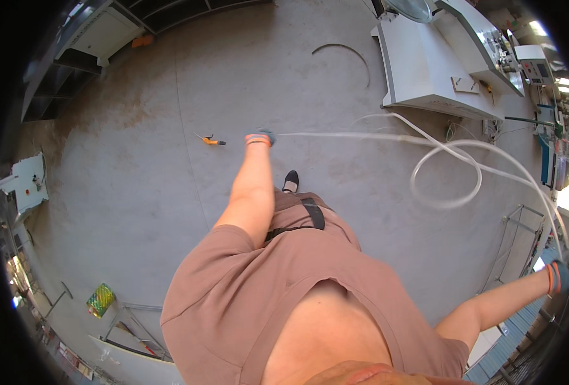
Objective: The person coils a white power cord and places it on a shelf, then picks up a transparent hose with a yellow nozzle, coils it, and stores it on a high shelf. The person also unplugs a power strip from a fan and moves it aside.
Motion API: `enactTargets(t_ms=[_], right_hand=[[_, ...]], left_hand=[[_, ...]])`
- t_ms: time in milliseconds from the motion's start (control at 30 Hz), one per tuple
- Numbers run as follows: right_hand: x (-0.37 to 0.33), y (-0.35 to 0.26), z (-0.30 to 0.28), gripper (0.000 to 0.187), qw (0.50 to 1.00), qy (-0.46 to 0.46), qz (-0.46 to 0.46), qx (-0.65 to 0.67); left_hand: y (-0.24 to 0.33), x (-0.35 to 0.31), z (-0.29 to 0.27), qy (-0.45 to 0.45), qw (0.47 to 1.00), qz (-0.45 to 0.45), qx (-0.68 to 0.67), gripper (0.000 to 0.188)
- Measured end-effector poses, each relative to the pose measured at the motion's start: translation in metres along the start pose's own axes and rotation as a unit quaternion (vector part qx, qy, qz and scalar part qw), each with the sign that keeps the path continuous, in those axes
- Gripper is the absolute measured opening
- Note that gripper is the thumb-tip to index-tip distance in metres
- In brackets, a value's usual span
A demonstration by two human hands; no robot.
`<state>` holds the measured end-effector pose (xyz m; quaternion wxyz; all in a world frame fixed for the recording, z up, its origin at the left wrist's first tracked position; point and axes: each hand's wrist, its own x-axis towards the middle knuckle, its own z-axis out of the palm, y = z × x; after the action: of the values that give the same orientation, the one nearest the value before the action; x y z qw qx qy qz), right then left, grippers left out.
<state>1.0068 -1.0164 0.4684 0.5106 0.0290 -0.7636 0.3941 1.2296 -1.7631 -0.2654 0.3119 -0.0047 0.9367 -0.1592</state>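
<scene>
A translucent hose [361, 136] stretches between my two hands, crossing itself in a loose loop at the right. My left hand [263, 137], in a grey glove with an orange cuff, reaches forward and is closed on one stretch of it. Out to the far right, my right hand [563, 274], gloved alike, grips another part of the hose; its fingers are blurred and partly dark. On the floor left of my left hand lies an orange pistol-shaped air blow gun [214, 141] with a thin nozzle.
A white machine cabinet [413, 70] stands ahead right. Near it a dark curved strip [345, 47] lies on the grey floor. Dark shelving [66, 80] fills the far left. A metal frame [522, 224] stands at right, and a yellow-green roll [100, 299] at lower left.
</scene>
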Motion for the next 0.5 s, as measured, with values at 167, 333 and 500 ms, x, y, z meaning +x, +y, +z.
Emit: enactTargets(t_ms=[167, 333, 500], right_hand=[[-0.071, 0.199, 0.058, 0.028, 0.908, -0.283, -0.154, -0.269], [-0.391, -0.045, 0.287, 0.022, 0.812, -0.387, 0.387, 0.202], [-0.537, -0.178, 0.347, 0.048, 0.623, -0.637, 0.418, 0.174]], left_hand=[[-0.075, -0.05, -0.027, 0.126, 0.667, -0.171, -0.714, 0.013], [-0.062, -0.135, -0.179, 0.284, -0.073, -0.202, -0.935, 0.016], [-0.04, -0.211, -0.252, 0.31, 0.132, -0.033, -0.941, 0.018]])
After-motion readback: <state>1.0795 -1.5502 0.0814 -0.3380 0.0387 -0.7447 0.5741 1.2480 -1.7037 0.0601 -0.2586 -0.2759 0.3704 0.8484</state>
